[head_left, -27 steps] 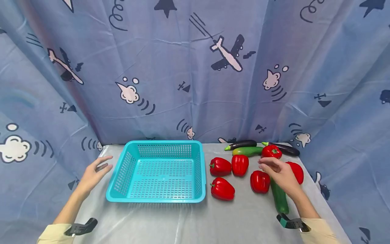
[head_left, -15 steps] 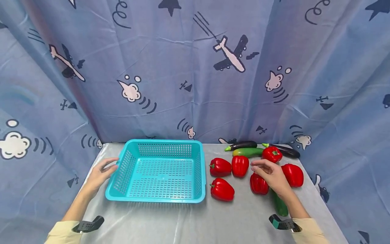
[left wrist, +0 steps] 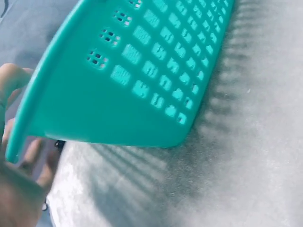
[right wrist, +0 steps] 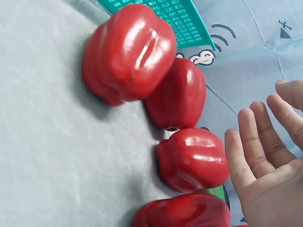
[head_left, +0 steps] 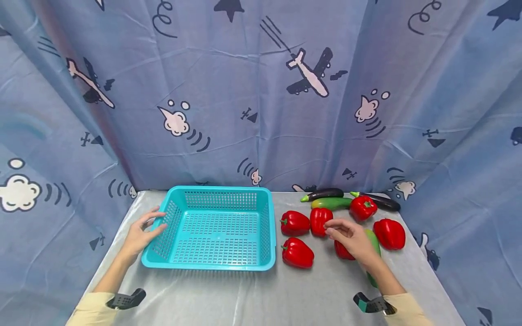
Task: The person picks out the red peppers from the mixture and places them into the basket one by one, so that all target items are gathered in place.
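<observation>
A turquoise plastic basket (head_left: 218,268) stands on the table, with nothing in it. My left hand (head_left: 138,231) is at its left rim, fingers and thumb apart and extended. In the left wrist view the left hand (left wrist: 19,189) shows beside the rim; contact is hard to tell. My right hand (head_left: 355,242) hovers above the red bell peppers, holding nothing. One bell pepper (head_left: 342,251) is partly hidden under it, and another bell pepper (head_left: 320,221) lies just beyond its fingertips. The right wrist view shows the right hand's fingers (right wrist: 255,146) spread and loosely extended.
Two red bell peppers, one (head_left: 295,223) behind the other (head_left: 297,252), lie right of the basket. More bell peppers (head_left: 390,234) sit farther right. Two eggplants (head_left: 326,194) and a yellow-tipped green vegetable (head_left: 334,202) lie at the back, before a patterned curtain (head_left: 228,113).
My left hand has moved right, up to the basket's left rim. My right hand has moved left over the bell peppers, uncovering the far-right one. The basket has stayed in place.
</observation>
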A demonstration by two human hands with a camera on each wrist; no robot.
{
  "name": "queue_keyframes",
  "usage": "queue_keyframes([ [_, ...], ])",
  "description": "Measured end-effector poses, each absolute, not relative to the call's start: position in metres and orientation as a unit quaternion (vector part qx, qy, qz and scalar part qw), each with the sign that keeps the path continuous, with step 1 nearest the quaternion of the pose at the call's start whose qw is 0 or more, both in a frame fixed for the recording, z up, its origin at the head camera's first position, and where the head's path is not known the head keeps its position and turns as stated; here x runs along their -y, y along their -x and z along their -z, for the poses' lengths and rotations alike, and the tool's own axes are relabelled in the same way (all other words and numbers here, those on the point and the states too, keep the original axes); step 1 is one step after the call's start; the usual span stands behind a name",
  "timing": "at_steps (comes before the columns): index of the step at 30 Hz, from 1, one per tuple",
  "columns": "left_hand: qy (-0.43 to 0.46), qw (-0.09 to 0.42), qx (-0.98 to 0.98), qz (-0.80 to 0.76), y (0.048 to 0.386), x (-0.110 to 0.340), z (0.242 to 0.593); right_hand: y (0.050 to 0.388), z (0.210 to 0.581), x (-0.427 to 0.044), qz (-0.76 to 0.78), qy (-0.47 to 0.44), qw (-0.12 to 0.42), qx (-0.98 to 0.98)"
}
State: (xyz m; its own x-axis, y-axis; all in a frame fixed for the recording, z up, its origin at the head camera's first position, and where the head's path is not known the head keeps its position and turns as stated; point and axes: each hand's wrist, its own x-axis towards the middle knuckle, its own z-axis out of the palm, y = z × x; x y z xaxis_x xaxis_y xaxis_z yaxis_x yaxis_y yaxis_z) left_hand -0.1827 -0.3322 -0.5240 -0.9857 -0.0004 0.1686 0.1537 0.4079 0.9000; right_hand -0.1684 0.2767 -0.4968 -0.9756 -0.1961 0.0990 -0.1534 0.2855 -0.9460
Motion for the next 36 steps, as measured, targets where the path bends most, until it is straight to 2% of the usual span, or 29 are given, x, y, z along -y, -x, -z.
queue_keyframes([
  [4, 0.071, 0.097, 0.839, 0.531, 0.183, 0.329, 0.522, 0.167, 0.500, -0.272, 0.590, 0.107, 0.031, -0.800],
  [18, 0.087, 0.122, 0.850, 0.505, 0.188, 0.329, 0.534, 0.167, 0.525, -0.259, 0.590, 0.134, 0.044, -0.795],
  [28, 0.081, 0.142, 0.858, 0.486, 0.189, 0.326, 0.538, 0.164, 0.537, -0.257, 0.594, 0.153, 0.099, -0.783],
  [36, 0.063, 0.140, 0.861, 0.485, 0.189, 0.324, 0.536, 0.167, 0.540, -0.256, 0.588, 0.158, 0.129, -0.783],
])
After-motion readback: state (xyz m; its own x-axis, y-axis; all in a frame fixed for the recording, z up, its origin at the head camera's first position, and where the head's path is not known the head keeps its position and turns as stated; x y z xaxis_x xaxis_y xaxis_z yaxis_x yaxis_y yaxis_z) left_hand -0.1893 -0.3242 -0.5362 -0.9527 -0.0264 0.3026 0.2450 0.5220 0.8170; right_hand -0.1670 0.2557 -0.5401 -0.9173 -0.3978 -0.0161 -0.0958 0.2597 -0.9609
